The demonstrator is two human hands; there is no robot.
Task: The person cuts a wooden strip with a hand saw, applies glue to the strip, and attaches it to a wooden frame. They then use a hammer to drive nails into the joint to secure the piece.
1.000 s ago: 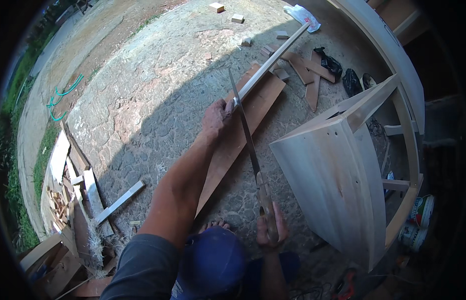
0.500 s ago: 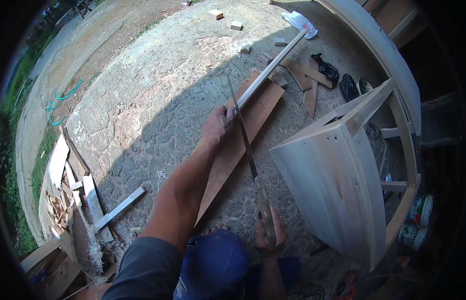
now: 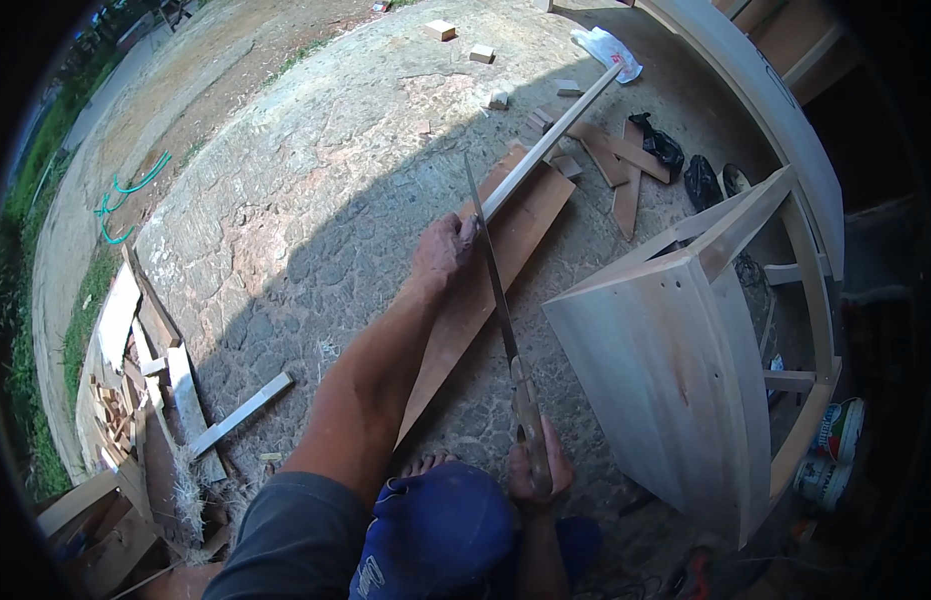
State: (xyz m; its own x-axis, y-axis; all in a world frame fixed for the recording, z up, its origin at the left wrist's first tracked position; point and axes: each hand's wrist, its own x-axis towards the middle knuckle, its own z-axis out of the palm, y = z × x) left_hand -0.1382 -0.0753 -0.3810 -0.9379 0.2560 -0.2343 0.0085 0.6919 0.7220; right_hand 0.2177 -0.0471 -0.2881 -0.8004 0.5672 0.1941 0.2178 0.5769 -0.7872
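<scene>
My left hand (image 3: pixel 443 250) is closed round the near end of a long, pale wooden strip (image 3: pixel 547 143), which slants away to the upper right. Beneath it, a wide brown board (image 3: pixel 453 345) lies slantwise. In my right hand (image 3: pixel 541 472), low in the picture, is the wooden handle of a handsaw (image 3: pixel 499 296). The saw's long narrow blade points up and away, crossing the strip just right of my left fingers. Whether its teeth have cut into the wood cannot be made out. My blue-clothed knee (image 3: pixel 443 520) is bent below.
To the right stands a pale wooden frame with a panel (image 3: pixel 655 390). Brown offcuts (image 3: pixel 625 165) and black plastic bags (image 3: pixel 657 145) lie beyond the board. Scrap wood (image 3: pixel 145 400) is heaped at left, near a loose stick (image 3: pixel 243 415). Paint buckets (image 3: pixel 830 450) stand far right.
The whole view has shifted slightly, so things sit a little further right. Both hands keep their grips, and the saw still lies across the strip in almost the same position.
</scene>
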